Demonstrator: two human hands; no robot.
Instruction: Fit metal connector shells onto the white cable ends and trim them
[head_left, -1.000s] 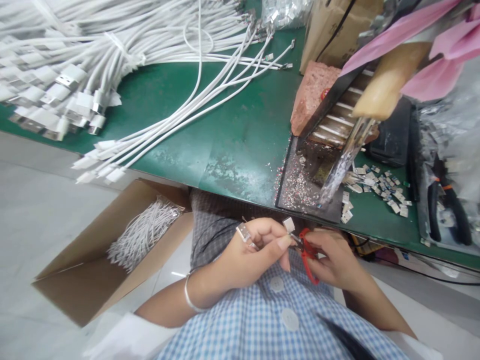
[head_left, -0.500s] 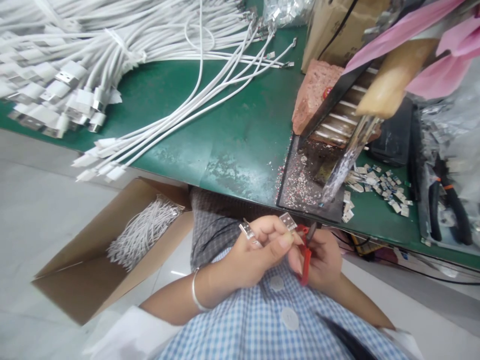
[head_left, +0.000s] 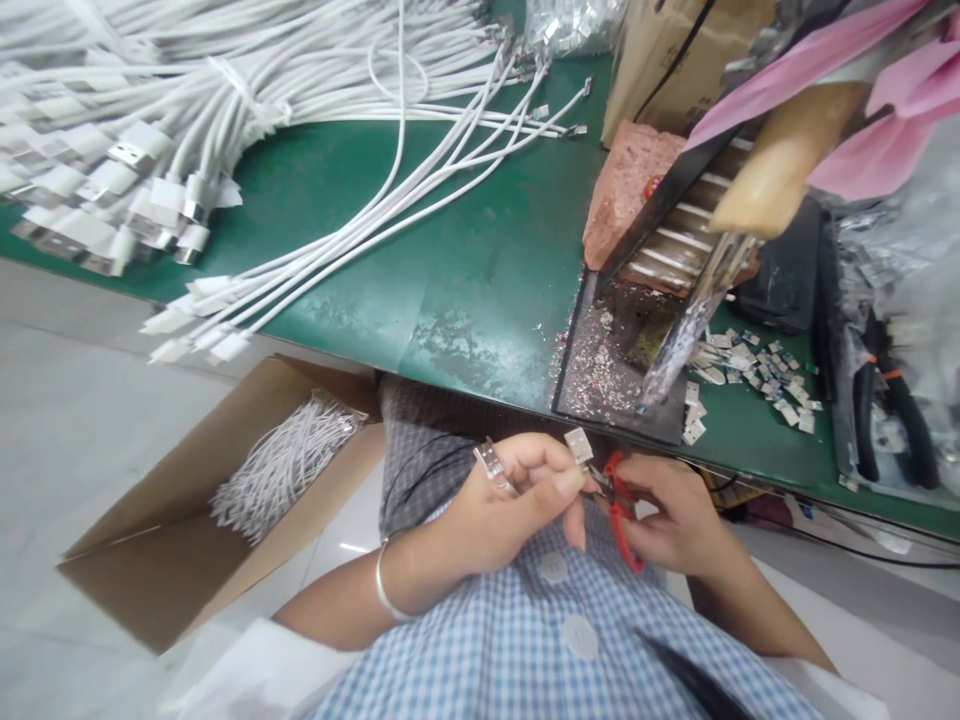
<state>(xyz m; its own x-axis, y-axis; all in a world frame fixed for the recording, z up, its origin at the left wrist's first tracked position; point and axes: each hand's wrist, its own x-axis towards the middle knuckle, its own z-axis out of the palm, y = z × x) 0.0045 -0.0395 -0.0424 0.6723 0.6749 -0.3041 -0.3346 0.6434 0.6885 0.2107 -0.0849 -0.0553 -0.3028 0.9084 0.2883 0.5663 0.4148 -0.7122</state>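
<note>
My left hand (head_left: 510,510) is closed in my lap, just below the table edge. It pinches a small metal USB connector (head_left: 578,445) between thumb and forefinger, and a second metal connector (head_left: 489,462) sticks out between its other fingers. My right hand (head_left: 671,515) is wrapped round small red-handled cutters (head_left: 621,505), whose tip touches the pinched connector. A silver bangle (head_left: 382,590) sits on my left wrist.
The green table (head_left: 465,260) carries a large heap of white USB cables (head_left: 172,110) at the left, a metal fixture with a debris-strewn tray (head_left: 615,370), several small loose metal parts (head_left: 757,370), and black pliers (head_left: 892,410). An open cardboard box (head_left: 217,500) of white cables stands on the floor.
My right hand has turned the red cutters and shifted slightly right and down, back against the connector. My left hand has barely moved.
</note>
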